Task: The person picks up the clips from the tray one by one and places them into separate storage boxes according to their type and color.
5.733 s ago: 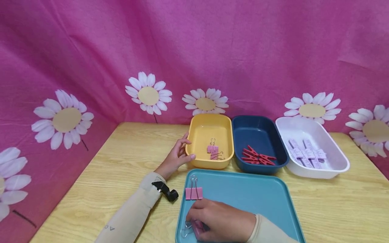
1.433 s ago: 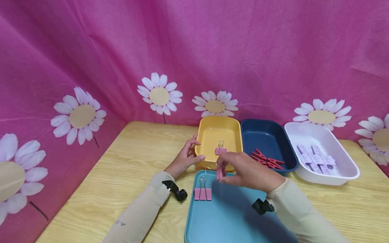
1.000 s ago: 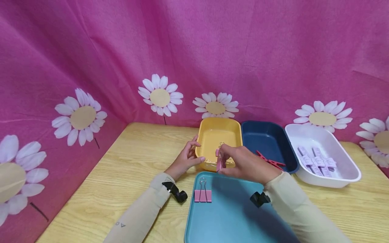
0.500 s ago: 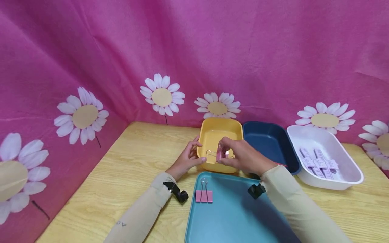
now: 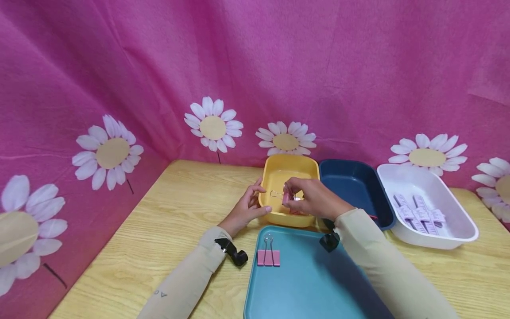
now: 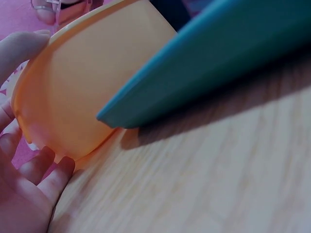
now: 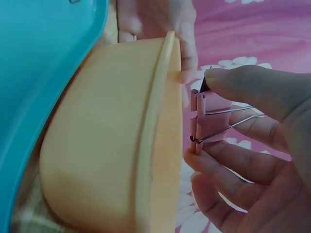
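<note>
My right hand (image 5: 318, 198) pinches a pink binder clip (image 7: 214, 119) between thumb and fingers, over the yellow bin (image 5: 288, 220). The clip's wire handles show in the right wrist view. Beneath the hand, another pink clip (image 5: 296, 212) lies mostly hidden in the bin. My left hand (image 5: 244, 210) holds the bin's near left corner, thumb on the rim and fingers along the outer wall (image 6: 87, 92). One larger pink binder clip (image 5: 268, 258) lies at the upper left of the teal tray (image 5: 303, 283).
Right of the yellow bin stands a navy bin (image 5: 350, 186), its red clothespins mostly hidden by my right arm. Beside it, a white bin (image 5: 450, 241) contains several lilac clips (image 5: 420, 215). A pink daisy-print cloth (image 5: 255, 66) hangs behind the wooden table (image 5: 191, 195).
My right hand has picked a pink binder clip up from the tray and carried it forward over the yellow bin. The left hand keeps its place at the bin's corner.
</note>
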Available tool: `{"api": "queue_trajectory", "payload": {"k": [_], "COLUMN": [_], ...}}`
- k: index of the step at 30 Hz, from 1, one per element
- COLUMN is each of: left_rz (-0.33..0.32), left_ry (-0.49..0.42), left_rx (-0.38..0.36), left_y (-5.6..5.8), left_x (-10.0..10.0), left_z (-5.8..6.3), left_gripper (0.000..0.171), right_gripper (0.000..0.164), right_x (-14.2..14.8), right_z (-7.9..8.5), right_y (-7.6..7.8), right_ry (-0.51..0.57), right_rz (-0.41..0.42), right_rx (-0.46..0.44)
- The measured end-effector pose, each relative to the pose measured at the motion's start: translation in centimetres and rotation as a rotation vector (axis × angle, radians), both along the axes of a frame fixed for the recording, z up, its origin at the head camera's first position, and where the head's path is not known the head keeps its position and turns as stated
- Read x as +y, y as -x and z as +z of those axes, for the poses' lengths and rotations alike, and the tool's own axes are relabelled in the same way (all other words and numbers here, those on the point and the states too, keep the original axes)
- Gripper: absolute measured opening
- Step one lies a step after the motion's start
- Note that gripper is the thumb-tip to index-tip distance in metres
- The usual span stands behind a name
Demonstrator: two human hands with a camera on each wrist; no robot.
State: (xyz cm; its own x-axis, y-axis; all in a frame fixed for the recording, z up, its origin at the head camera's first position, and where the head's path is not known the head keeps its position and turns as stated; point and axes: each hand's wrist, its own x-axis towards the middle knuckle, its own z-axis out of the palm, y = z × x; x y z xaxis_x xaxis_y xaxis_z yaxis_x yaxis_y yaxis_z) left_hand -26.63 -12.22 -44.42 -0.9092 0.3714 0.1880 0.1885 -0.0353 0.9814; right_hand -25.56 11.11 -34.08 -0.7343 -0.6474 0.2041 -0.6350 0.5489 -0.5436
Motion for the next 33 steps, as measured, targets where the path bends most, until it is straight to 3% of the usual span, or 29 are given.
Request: {"api": "queue_trajectory", "payload": {"k": [13, 20, 26, 33], "left_rz": [-0.019, -0.025, -0.021, -0.040], "left_ry": [0.001, 0.014, 0.012, 0.015], "left_rx": [-0.017, -0.040, -0.038, -0.035], "left_y": [0.2, -1.1, -1.0, -1.2], "left_x": [-0.1, -0.2, 0.0, -0.1], "left_z": [0.3, 2.5, 2.6, 2.5], "left_gripper": [0.052, 0.050, 0.049, 0.051], "right_gripper": [0.021, 0.024, 0.027, 0.030], "right_x": [-0.4, -0.8, -0.8, -1.1], "right_z": [-1.2, -1.8, -2.4, -3.1], "right_y": [1.6, 2.3, 2.7, 3.1], "right_ry": [-0.024, -0.036, -0.066, -0.115], "right_rz": [-0.005, -0.025, -0.076, -0.068], "right_rx": [-0.015, -0.062, -0.090, -0.109]}}
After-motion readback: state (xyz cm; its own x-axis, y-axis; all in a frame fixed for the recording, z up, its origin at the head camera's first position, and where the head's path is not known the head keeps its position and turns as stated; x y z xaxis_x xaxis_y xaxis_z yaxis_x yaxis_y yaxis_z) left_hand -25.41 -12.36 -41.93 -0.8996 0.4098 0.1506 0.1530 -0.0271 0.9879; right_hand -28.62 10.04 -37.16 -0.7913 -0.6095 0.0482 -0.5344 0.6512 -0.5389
